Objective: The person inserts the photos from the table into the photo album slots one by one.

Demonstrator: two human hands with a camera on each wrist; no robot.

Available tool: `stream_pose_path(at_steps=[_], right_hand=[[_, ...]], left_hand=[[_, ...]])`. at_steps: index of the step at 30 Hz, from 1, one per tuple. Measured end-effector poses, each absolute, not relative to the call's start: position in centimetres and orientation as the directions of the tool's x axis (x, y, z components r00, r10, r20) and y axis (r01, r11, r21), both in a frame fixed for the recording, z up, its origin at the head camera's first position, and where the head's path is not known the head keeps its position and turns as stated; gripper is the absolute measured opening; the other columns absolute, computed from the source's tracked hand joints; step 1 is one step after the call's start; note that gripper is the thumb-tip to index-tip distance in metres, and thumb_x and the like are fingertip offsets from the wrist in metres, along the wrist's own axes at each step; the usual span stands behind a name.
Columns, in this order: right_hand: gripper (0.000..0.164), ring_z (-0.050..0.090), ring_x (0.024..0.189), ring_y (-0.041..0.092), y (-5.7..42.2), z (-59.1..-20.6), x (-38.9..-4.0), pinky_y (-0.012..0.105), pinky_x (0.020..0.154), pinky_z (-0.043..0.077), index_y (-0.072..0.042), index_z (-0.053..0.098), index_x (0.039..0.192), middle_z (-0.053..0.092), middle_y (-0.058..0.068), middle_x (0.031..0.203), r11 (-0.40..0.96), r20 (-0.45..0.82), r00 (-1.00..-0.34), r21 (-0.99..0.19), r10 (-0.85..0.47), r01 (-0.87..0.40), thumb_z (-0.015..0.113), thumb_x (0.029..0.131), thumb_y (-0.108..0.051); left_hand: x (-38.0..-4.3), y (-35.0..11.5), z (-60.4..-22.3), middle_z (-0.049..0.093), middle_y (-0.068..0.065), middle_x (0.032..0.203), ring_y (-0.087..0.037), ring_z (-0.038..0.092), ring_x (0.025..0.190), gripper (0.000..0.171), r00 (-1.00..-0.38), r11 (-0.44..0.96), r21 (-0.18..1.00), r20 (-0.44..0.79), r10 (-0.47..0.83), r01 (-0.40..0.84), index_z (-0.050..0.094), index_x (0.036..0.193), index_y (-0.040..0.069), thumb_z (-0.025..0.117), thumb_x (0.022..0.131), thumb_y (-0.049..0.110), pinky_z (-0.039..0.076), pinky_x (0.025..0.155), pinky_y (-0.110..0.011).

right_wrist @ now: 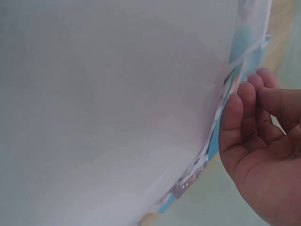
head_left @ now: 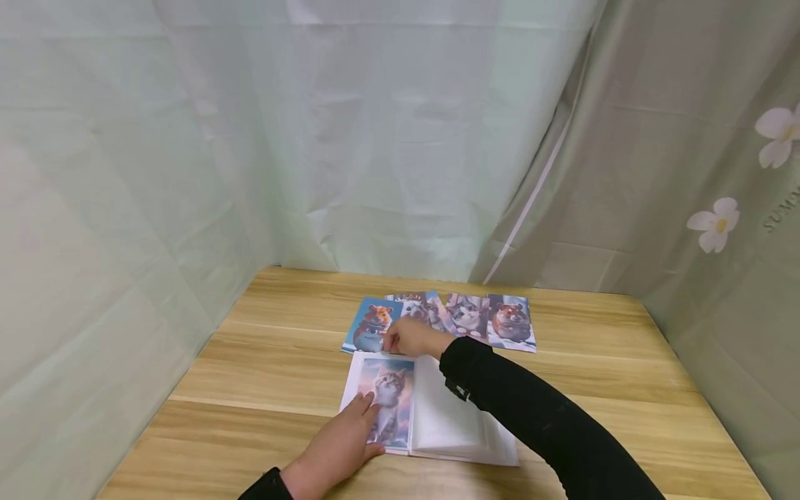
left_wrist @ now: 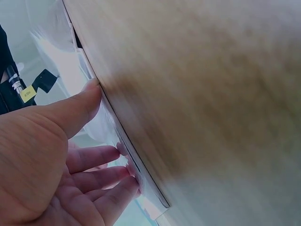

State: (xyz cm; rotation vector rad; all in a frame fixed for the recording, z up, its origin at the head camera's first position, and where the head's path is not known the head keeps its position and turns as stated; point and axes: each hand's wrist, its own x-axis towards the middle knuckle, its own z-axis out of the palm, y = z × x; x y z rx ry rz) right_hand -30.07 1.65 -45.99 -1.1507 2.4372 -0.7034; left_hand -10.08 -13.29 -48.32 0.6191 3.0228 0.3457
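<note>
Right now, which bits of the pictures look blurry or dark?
Left wrist view: the table is blurry, with a darker patch beside the album; right wrist view: a page fills much of it, dull grey, nearly without detail; head view: softly lit, and the cards show clearly.

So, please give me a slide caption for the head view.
Left hand resting on an open album, right hand by the pictures behind it.

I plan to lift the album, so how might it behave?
The album may swing shut if tilted, since it lies open. Its cover is probably stiff: its edge looks straight in the left wrist view. The white page will likely flop, as it visibly curves.
</note>
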Motion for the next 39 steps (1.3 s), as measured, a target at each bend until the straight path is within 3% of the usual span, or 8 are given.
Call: stream_pose_path(at_steps=[8,13,20,26,33,39], right_hand=[[0.027,0.064,0.085,0.019,3.3,-45.1,-31.0,0.027,0.074,0.052,0.000,0.073,0.092,0.071,0.009,0.093,0.579,-0.124,-0.649,-0.598,-0.751,-0.555,0.051,0.092,0.016],[0.029,0.066,0.089,0.019,4.8,-44.5,-31.7,0.027,0.076,0.053,-0.002,0.075,0.095,0.072,0.008,0.097,0.602,-0.091,-0.677,-0.553,-0.731,-0.576,0.051,0.092,0.014],[0.018,0.065,0.085,0.020,7.6,-43.7,-32.9,0.030,0.075,0.052,0.003,0.073,0.096,0.072,0.014,0.098,0.628,-0.067,-0.721,-0.550,-0.690,-0.550,0.055,0.096,0.006],[0.017,0.066,0.097,0.026,10.7,-43.8,-34.0,0.038,0.085,0.054,0.002,0.073,0.099,0.071,0.011,0.101,0.683,-0.048,-0.770,-0.501,-0.636,-0.532,0.056,0.097,0.000],[0.019,0.064,0.092,0.025,14.2,-44.2,-35.5,0.041,0.085,0.054,0.003,0.072,0.104,0.071,0.014,0.102,0.729,-0.065,-0.825,-0.511,-0.562,-0.456,0.055,0.097,-0.001],[0.020,0.064,0.097,0.029,17.0,-43.5,-36.5,0.045,0.087,0.053,0.003,0.071,0.109,0.070,0.015,0.107,0.780,-0.074,-0.870,-0.485,-0.487,-0.395,0.056,0.097,-0.005]], left_hand=[[-10.1,-13.5,-48.4,0.053,-0.028,0.138,-0.046,0.049,0.130,0.065,-0.917,0.888,0.249,0.005,0.398,0.387,0.061,0.127,-0.009,0.078,0.085,0.037,0.047,0.103,-0.051],[-10.0,-13.8,-48.4,0.052,-0.029,0.140,-0.047,0.047,0.132,0.066,-0.920,0.885,0.273,-0.001,0.392,0.377,0.060,0.128,-0.010,0.078,0.085,0.036,0.045,0.104,-0.052],[-9.9,-14.2,-48.1,0.052,-0.030,0.139,-0.047,0.046,0.132,0.065,-0.921,0.887,0.274,-0.006,0.389,0.372,0.060,0.128,-0.010,0.077,0.086,0.036,0.045,0.104,-0.053],[-9.7,-14.2,-48.1,0.053,-0.030,0.138,-0.047,0.048,0.131,0.065,-0.922,0.890,0.261,0.005,0.386,0.374,0.060,0.127,-0.010,0.077,0.086,0.037,0.045,0.104,-0.052],[-9.8,-14.2,-48.1,0.053,-0.029,0.138,-0.046,0.048,0.131,0.066,-0.924,0.894,0.253,0.003,0.383,0.371,0.061,0.126,-0.010,0.078,0.085,0.038,0.045,0.105,-0.052],[-9.7,-14.2,-48.1,0.054,-0.029,0.136,-0.045,0.050,0.129,0.065,-0.921,0.890,0.247,0.030,0.388,0.383,0.062,0.125,-0.010,0.079,0.084,0.037,0.046,0.103,-0.050]])
